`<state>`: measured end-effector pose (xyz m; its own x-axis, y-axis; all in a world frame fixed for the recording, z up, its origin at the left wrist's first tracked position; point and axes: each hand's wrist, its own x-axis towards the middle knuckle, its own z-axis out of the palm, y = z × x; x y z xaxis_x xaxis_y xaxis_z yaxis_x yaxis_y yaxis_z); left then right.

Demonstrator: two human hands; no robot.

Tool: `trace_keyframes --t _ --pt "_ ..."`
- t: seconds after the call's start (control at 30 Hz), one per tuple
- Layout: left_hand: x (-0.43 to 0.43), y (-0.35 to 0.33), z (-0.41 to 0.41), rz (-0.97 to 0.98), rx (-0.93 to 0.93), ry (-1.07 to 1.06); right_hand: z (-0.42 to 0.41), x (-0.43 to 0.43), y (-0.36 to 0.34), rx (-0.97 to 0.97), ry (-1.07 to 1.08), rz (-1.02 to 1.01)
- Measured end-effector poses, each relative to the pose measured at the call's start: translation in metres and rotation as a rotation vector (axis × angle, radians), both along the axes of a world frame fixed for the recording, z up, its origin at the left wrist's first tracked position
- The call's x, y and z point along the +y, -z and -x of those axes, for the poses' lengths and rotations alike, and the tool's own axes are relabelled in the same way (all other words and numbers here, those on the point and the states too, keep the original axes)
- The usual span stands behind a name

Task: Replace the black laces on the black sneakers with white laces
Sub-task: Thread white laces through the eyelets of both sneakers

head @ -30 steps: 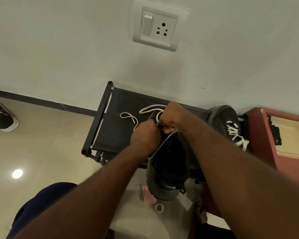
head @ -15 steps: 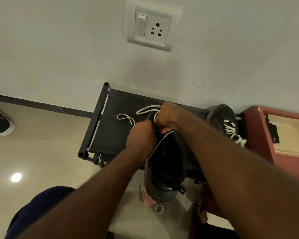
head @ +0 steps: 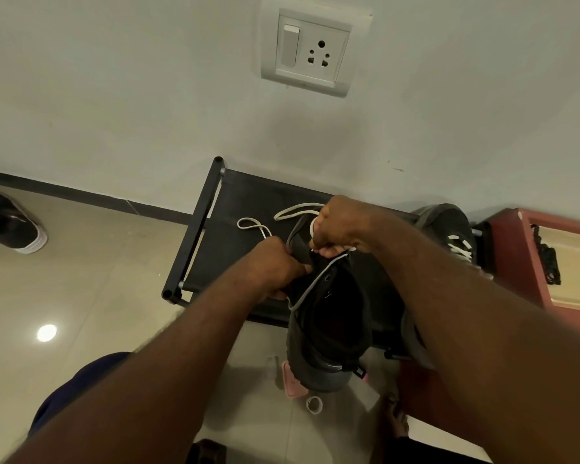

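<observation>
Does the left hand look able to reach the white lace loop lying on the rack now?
Probably yes. The loop lies on the rack just beyond the left hand, with nothing between. But that hand grips the sneaker, so it must let go first.

black fabric-topped rack (head: 248, 195) against the wall, in front of me. on it: loose loops of white lace (head: 248, 219), mid-top; second black sneaker (head: 449, 226), white-laced, at the right end. tiled floor (head: 98, 269): another dark shoe (head: 10, 226), far left.
</observation>
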<state>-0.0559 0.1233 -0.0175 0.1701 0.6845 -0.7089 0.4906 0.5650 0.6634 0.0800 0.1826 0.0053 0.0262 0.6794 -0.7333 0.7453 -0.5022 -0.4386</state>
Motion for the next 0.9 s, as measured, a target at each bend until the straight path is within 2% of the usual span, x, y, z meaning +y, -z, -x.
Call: trace_keyframes --t 0.13,0.27,0.47,0.6,0.7,0.8,0.9 --pt "-0.001 -0.001 -0.001 -0.018 0.005 0.007 0.001 0.003 -0.001 -0.035 -0.045 -0.003" --pt "0.0 -0.002 -0.002 -0.082 0.077 0.026 0.009 0.009 0.0 -0.138 -0.181 -0.034" --pt "0.002 -0.003 -0.002 -0.071 0.121 0.051 0.019 0.009 -0.002 -0.259 -0.392 0.015" --pt "0.001 0.001 0.0 -0.098 0.119 0.048 0.015 0.007 -0.004 -0.233 -0.328 -0.015" --pt "0.004 0.002 0.001 -0.227 0.177 0.011 -0.001 -0.008 -0.007 -0.182 -0.153 -0.274" --pt "0.005 -0.004 0.002 -0.409 0.138 -0.017 -0.011 -0.051 -0.016 -0.138 -0.095 -0.539" --pt "0.006 -0.008 -0.001 -0.476 0.134 0.132 -0.014 -0.095 -0.019 -0.067 -0.133 -0.594"
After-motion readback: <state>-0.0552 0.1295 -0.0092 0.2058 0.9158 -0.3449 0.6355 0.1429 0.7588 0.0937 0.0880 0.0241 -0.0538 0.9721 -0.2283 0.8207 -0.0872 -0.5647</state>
